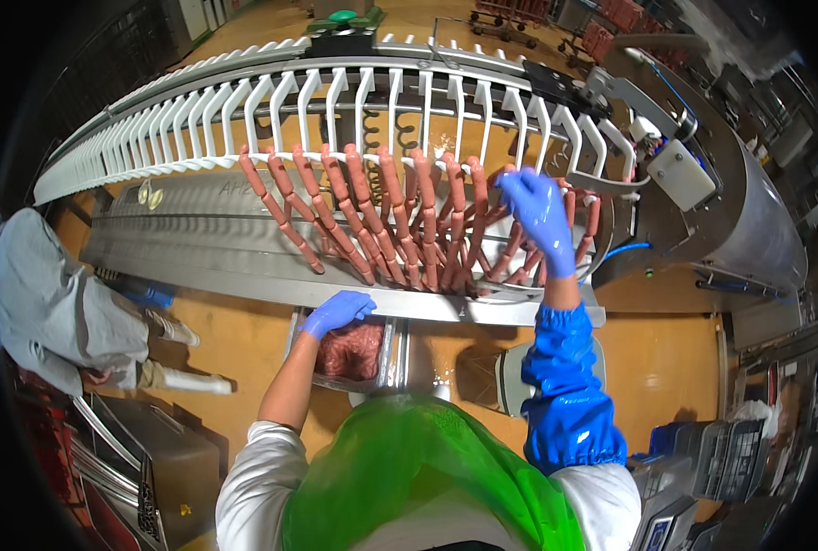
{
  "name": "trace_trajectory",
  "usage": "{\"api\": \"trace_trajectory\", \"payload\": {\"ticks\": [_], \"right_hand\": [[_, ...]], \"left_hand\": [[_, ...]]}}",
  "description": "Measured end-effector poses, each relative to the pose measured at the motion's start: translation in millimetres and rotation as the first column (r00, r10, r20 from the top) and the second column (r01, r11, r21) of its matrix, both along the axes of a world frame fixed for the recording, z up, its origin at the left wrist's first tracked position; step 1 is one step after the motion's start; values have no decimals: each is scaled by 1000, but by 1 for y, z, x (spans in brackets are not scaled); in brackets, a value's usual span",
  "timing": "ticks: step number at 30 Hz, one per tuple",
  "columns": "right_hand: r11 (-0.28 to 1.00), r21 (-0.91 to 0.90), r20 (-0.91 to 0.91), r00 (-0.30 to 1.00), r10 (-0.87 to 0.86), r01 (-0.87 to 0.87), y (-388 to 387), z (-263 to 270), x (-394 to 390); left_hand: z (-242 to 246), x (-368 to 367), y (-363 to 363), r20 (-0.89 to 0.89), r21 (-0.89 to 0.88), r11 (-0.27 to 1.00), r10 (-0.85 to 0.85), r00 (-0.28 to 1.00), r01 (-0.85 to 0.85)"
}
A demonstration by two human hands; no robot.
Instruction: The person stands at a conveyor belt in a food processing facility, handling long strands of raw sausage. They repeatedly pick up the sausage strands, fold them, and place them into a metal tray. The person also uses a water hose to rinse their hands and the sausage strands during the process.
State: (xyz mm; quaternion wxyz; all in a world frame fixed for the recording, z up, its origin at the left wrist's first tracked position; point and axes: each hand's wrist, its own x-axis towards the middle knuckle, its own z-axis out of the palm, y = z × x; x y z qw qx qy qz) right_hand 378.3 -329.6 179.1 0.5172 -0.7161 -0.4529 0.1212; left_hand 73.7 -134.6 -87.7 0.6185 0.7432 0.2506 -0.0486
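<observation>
Strings of linked sausages (359,184) hang in loops from the white hooks (308,113) of a curved overhead conveyor. My right hand (534,210), in a blue glove, is raised at the right part of the row, its fingers bent at the top of a sausage loop; whether they grip it is not clear. My left hand (340,311), also gloved, rests at the front edge of the stainless steel tray (202,272) under the sausages, palm down, holding nothing that shows. Below it stands a metal bin of ground meat (350,351).
A stainless steel machine (760,200) with a guide arm stands at the right. Another person (71,296) in pale workwear is at the far left. A grey stool (516,379) is below the tray, and crates (719,458) stand at the lower right.
</observation>
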Motion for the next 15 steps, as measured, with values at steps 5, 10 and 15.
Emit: {"api": "trace_trajectory", "payload": {"ticks": [5,10,15], "right_hand": [[983,168,570,806,-161,77,140,69,23],[967,172,766,591,-252,189,248,45,113],[878,-266,953,243,178,398,211,63,297]], "left_hand": [[20,-25,-1,41,-101,968,233,972,-228],[-39,-81,7,544,70,967,168,822,-244],[3,-103,-1,127,-28,903,428,895,-428]]}}
